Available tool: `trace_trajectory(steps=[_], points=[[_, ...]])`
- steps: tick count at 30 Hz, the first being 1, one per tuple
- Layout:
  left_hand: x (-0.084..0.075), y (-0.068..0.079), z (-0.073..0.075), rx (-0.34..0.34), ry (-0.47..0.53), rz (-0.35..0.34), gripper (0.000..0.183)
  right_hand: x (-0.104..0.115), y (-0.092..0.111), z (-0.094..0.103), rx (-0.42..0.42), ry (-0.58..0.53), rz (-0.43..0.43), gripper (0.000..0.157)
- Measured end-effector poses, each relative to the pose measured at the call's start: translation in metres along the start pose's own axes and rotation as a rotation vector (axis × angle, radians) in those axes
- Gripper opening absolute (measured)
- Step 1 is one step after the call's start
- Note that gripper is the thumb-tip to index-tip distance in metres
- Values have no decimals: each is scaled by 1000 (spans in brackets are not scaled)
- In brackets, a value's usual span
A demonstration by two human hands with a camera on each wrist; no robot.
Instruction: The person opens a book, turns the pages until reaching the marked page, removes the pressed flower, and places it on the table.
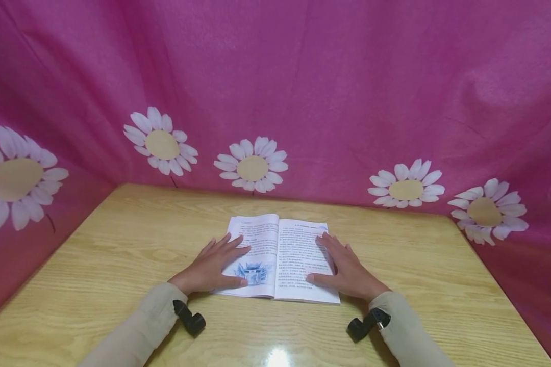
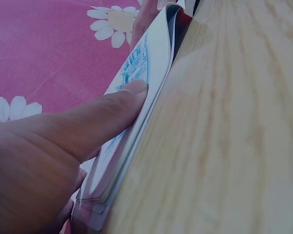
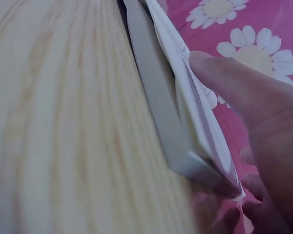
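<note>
An open book lies flat on the wooden table, with printed text on both pages and a blue drawing of a building low on the left page. My left hand rests on the left page, fingers spread and thumb beside the drawing. In the left wrist view, the left thumb presses on the page near its lower edge. Over the right page's outer edge lies my right hand, fingers extended. The right wrist view shows the right thumb touching the page above the thick stack of pages.
The light wooden table extends around the book on all sides. A magenta cloth with large white daisies hangs behind the table and along both sides. Small black devices sit at both wrists over beige sleeves.
</note>
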State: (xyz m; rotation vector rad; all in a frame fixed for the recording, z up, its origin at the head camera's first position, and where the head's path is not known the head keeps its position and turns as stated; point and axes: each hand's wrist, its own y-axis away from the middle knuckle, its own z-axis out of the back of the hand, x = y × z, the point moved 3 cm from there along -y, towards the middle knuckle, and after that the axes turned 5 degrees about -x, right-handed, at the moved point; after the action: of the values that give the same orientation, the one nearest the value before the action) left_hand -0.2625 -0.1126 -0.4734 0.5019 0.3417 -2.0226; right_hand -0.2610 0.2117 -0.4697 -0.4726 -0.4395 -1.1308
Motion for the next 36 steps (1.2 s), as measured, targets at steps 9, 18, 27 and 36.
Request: trace_trajectory(steps=[9, 18, 27, 36], points=[[2, 2, 0, -30, 0, -36, 83, -2, -1, -5, 17, 20, -16, 105], [2, 3, -2, -55, -3, -65, 83, -2, 2, -6, 18, 56, -18, 106], [3, 4, -2, -59, 3, -69, 84, -2, 2, -6, 5, 51, -14, 107], [2, 5, -1, -60, 13, -69, 83, -3, 2, -8, -50, 17, -17, 108]])
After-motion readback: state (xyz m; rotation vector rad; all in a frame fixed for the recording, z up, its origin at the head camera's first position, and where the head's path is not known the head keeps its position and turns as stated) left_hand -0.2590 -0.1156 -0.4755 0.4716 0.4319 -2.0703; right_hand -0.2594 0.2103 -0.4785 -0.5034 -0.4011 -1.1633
